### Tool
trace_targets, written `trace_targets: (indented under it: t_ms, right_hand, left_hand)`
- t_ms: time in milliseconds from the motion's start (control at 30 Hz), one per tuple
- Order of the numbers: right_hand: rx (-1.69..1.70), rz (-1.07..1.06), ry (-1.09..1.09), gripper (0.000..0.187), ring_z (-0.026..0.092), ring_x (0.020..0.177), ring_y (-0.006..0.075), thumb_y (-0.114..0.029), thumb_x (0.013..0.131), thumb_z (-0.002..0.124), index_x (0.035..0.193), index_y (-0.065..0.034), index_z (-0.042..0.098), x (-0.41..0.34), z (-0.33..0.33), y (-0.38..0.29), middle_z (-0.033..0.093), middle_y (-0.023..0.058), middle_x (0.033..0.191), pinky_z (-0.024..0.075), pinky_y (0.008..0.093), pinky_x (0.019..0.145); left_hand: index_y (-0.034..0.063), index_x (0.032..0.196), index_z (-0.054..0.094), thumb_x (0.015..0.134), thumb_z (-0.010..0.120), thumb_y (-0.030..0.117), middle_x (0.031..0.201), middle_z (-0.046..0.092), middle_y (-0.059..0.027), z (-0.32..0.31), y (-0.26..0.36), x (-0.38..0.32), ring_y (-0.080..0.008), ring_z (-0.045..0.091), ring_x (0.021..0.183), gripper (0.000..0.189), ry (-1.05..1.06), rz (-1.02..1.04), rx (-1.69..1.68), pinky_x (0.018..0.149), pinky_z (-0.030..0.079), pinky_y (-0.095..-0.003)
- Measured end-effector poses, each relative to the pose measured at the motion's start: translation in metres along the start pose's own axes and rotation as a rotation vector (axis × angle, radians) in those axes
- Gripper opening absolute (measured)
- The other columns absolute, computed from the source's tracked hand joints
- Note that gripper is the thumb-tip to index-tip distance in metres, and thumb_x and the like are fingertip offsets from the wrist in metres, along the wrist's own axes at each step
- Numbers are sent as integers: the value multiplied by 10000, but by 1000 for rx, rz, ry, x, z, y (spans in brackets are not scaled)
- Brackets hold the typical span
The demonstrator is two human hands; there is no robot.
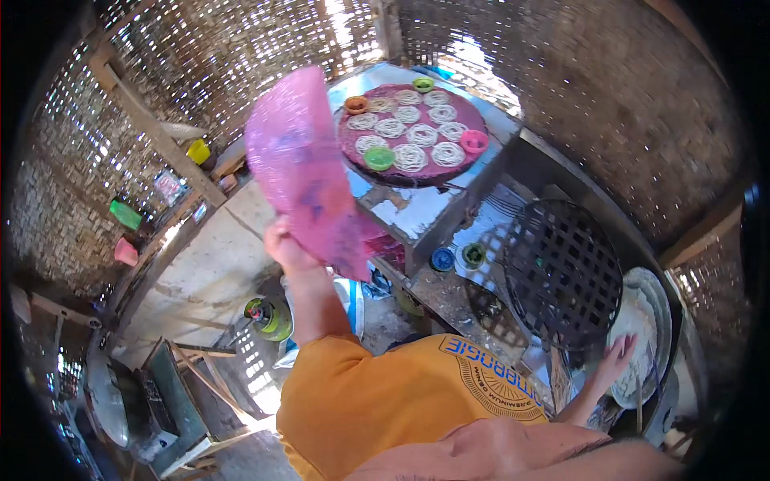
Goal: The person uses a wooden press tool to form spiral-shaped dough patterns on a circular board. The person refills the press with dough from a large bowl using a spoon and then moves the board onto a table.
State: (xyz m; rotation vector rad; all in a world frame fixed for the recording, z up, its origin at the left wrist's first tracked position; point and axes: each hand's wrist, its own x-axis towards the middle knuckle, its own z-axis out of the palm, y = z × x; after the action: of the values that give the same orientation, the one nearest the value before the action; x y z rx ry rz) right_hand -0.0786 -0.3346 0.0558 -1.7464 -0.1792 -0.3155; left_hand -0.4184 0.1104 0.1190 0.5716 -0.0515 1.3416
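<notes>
My left hand (pixel 290 248) grips the lower edge of a shiny pink plastic sheet or bag (pixel 301 162), raised at the left of the work surface. Behind it, a round board covered in pink (pixel 402 133) carries several coiled rings of white strands (pixel 422 135). Small cups sit around its edge: a green one (pixel 379 159), an orange one (pixel 355 105) and a pink one (pixel 474 142). At the right, my right hand (pixel 619 355), fingers apart and holding nothing visible, is over a metal basin (pixel 648 282) of white, dough-like material (pixel 628 327). Whether it touches the contents is unclear.
A dark round lattice tray (pixel 562 273) lies left of the basin. Small blue (pixel 442 259) and green (pixel 474 255) bowls stand nearby. A green gas cylinder (pixel 272 318) is on the floor, a wok (pixel 108 397) at far left. Woven walls (pixel 571 78) enclose the space.
</notes>
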Motion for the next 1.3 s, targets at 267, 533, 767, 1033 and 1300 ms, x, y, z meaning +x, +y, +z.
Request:
trace_targets:
  t_ms: [267, 533, 767, 1033, 1300]
  right_hand:
    - [373, -333, -468, 918, 412, 1116, 247, -314, 694, 693, 1369, -95, 110, -24, 72, -126, 355, 156, 1278, 430, 324, 817]
    - [-73, -136, -190, 751, 573, 749, 136, 105, 695, 522, 1351, -84, 210, 55, 38, 15, 583, 105, 934, 466, 240, 614]
    - [-152, -146, -192, 643, 577, 865, 163, 32, 677, 584, 1276, -74, 373, 62, 20, 44, 590, 143, 1003, 451, 266, 741]
    - [365, 470, -502, 459, 554, 780, 137, 14, 705, 414, 1154, 3, 510, 76, -14, 22, 591, 70, 988, 445, 249, 690]
    - [-232, -126, -493, 352, 552, 778, 136, 32, 721, 473, 1054, -19, 574, 103, -18, 0, 602, 72, 902, 433, 245, 678]
  left_hand:
    - [39, 775, 502, 711, 560, 156, 1328, 313, -212, 166, -252, -100, -408, 199, 1261, 145, -1202, 70, 822, 1006, 168, -493]
    - [117, 985, 585, 729, 624, 265, 1274, 403, -151, 145, -319, -150, -326, 334, 1207, 298, -1351, -20, 1140, 960, 265, -474]
    - [80, 973, 601, 695, 614, 126, 1115, 515, -161, 68, -276, -73, -326, 481, 1030, 282, -721, 318, 1693, 900, 357, -405]
    - [158, 1129, 549, 646, 548, -48, 1288, 355, -162, 34, -229, -76, -339, 419, 1126, 525, -974, -260, 1491, 925, 368, -381]
    - [78, 925, 636, 643, 583, -5, 1006, 570, -124, 51, -233, -56, -266, 520, 1002, 299, -1056, 67, 1189, 918, 355, -371]
